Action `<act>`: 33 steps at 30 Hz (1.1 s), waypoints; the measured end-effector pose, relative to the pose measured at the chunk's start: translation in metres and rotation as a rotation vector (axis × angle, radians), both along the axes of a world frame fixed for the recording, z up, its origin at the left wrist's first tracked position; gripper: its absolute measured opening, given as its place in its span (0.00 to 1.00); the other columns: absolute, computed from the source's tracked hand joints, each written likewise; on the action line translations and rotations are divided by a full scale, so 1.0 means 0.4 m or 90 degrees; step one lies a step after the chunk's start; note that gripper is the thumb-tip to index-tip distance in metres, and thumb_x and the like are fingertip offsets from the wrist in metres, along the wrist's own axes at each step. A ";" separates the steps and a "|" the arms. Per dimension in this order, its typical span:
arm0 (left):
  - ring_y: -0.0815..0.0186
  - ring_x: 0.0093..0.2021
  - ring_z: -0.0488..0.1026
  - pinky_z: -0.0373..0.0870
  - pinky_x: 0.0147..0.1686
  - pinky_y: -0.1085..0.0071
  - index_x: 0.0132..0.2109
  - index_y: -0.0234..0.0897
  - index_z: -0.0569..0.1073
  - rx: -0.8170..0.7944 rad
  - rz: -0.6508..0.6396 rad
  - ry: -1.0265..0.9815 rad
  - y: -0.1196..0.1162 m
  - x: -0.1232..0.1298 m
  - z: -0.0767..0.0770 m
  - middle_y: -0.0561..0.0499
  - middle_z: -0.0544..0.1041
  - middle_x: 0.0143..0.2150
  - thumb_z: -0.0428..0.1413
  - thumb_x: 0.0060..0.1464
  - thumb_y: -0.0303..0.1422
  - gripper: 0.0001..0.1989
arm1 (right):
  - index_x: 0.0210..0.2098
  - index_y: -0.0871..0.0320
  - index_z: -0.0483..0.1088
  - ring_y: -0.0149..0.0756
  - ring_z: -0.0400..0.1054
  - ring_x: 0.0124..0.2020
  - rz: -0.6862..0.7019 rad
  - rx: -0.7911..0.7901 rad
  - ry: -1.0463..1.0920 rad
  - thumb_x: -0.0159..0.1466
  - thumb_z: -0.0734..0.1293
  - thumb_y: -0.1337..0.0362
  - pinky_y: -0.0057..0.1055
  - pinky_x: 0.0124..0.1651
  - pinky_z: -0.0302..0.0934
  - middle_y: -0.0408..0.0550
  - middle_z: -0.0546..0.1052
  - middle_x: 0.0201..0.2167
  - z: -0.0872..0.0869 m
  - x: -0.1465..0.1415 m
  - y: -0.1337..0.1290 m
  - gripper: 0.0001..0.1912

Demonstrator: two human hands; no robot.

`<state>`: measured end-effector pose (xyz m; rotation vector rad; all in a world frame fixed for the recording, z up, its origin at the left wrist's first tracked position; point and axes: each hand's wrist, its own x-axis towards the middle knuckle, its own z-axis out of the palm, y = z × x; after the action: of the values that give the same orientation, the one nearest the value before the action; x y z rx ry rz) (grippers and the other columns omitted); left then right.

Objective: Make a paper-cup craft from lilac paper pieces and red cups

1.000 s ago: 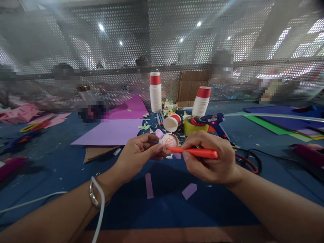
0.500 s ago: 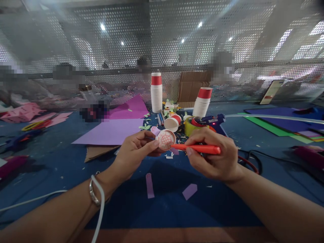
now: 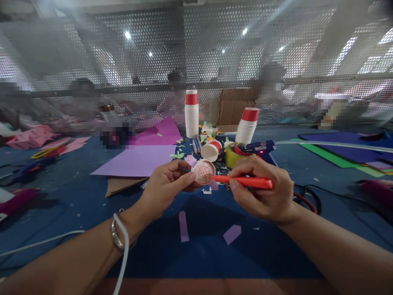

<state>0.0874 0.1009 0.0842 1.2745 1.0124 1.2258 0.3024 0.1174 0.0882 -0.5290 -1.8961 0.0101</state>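
Note:
My left hand [image 3: 170, 182] pinches a small paper cup [image 3: 204, 171] by its edge, its round base facing me. Red crossing lines are drawn on that base. A pale purple paper piece [image 3: 190, 160] shows just behind the cup. In my right hand [image 3: 265, 192] is a red marker [image 3: 251, 182], its tip at the right part of the cup's base. Two purple paper cutouts, a strip [image 3: 184, 226] and a pointed piece [image 3: 232, 234], lie on the table below my hands.
Behind my hands stand a tall cup stack [image 3: 192, 116] and a shorter one [image 3: 247, 126]. A loose cup [image 3: 211, 150], a blue glue gun [image 3: 260, 146] and yellow-green tape [image 3: 232, 155] sit nearer. Purple sheets [image 3: 138, 160] lie left, coloured sheets [image 3: 334, 151] right. A white cable [image 3: 123, 250] crosses my left wrist.
The whole view has shifted slightly. The marker tip stays at the cup's base, and both hands keep their grip. The red lines on the base look much the same.

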 end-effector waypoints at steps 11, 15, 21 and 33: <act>0.67 0.32 0.82 0.78 0.33 0.75 0.39 0.34 0.72 0.001 -0.002 0.023 -0.001 -0.004 -0.004 0.50 0.84 0.32 0.65 0.52 0.34 0.11 | 0.26 0.57 0.65 0.31 0.66 0.19 0.001 -0.004 0.009 0.56 0.64 0.71 0.29 0.22 0.60 0.43 0.72 0.19 -0.004 0.000 0.000 0.04; 0.68 0.31 0.81 0.77 0.31 0.77 0.38 0.35 0.72 -0.002 0.003 0.023 0.000 -0.003 -0.005 0.51 0.84 0.30 0.64 0.52 0.34 0.10 | 0.27 0.56 0.65 0.31 0.67 0.19 0.000 -0.003 0.005 0.56 0.64 0.71 0.29 0.23 0.60 0.42 0.72 0.19 -0.003 -0.001 -0.004 0.05; 0.68 0.30 0.81 0.77 0.31 0.76 0.38 0.36 0.72 -0.005 0.000 0.014 -0.001 0.002 -0.001 0.51 0.84 0.30 0.65 0.51 0.34 0.11 | 0.29 0.54 0.64 0.31 0.68 0.20 0.005 0.002 -0.015 0.56 0.64 0.72 0.28 0.23 0.61 0.41 0.72 0.20 0.001 -0.004 -0.005 0.06; 0.68 0.31 0.80 0.78 0.33 0.76 0.38 0.36 0.74 -0.019 0.027 0.022 0.016 -0.011 -0.018 0.53 0.82 0.29 0.67 0.50 0.37 0.13 | 0.24 0.54 0.61 0.25 0.61 0.16 0.247 0.149 -0.102 0.60 0.63 0.72 0.24 0.16 0.59 0.37 0.68 0.18 -0.011 -0.054 -0.101 0.11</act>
<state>0.0828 0.1073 0.0769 1.2612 1.0827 1.2203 0.2806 0.0771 0.0837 0.0003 -2.0972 -0.0006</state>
